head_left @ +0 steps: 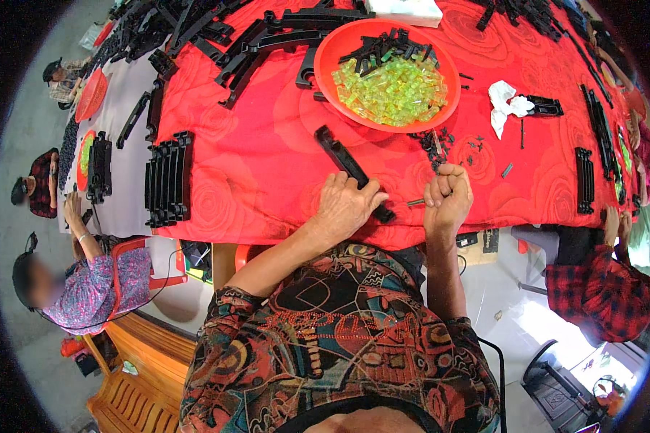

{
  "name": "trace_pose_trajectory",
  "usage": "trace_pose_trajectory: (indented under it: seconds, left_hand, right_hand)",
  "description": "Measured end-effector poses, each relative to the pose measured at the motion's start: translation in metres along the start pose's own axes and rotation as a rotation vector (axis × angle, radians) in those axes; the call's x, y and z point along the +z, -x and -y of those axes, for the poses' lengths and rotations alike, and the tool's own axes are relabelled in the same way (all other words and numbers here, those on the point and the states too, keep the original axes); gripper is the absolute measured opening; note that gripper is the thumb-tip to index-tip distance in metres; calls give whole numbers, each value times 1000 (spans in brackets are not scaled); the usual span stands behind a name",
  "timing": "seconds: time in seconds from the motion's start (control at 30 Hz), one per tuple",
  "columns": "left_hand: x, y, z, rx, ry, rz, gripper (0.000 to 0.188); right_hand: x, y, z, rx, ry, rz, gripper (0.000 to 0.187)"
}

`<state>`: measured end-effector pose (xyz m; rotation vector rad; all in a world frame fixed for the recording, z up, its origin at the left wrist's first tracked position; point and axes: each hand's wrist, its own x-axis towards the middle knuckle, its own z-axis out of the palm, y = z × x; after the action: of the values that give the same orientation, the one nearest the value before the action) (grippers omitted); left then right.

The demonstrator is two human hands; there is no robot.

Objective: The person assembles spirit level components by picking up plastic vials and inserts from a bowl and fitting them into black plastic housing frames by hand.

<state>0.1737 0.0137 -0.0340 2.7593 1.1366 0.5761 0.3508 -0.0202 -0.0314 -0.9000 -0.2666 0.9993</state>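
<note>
My left hand (344,204) is closed around a long black plastic strip (347,160), which slants over the red tablecloth in front of me. To its right, my right hand (449,195) is a loose fist around a slim tool. A thin grey-green rod (416,203) sticks out of this fist toward the strip, and a narrow brownish piece (436,142) rises just above the knuckles. Whether those two are one tool I cannot tell. Small black bits (451,137) lie scattered just beyond the fist. Past them stands a red bowl (325,79) with yellow-green translucent pieces and black parts.
Several black strips stand in a row (169,179) at the left, and more are heaped at the far left (256,50). A crumpled white tissue (504,105) lies at the right beside a black part (544,106). Other people work at both sides. A wooden chair (141,375) stands lower left.
</note>
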Motion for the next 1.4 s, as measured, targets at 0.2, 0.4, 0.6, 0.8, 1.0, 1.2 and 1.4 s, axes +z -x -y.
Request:
trace_pose_trajectory:
  seconds: [0.2,0.4,0.6,0.8,1.0,1.2,1.4]
  left_hand:
    - [-26,15,9,45,-13,82,18]
    - [-27,22,23,245,-41,171,14]
    - [-7,23,32,250,124,82,15]
    - [3,28,35,195,187,-31,21]
    - [2,25,35,155,187,72,26]
    - [1,23,33,139,189,75,26]
    - [2,22,31,134,200,21,26]
  right_hand:
    - [-3,-1,4,-4,16,-66,21]
    - [-6,-1,4,49,-78,-28,19]
    - [1,0,1,30,-165,2,17]
    - [16,1,-18,-22,-153,-38,15]
    - [25,6,-39,-35,-52,-55,18]
    - [25,6,-39,-36,-32,-40,20]
    - [26,9,-41,-31,2,-40,18]
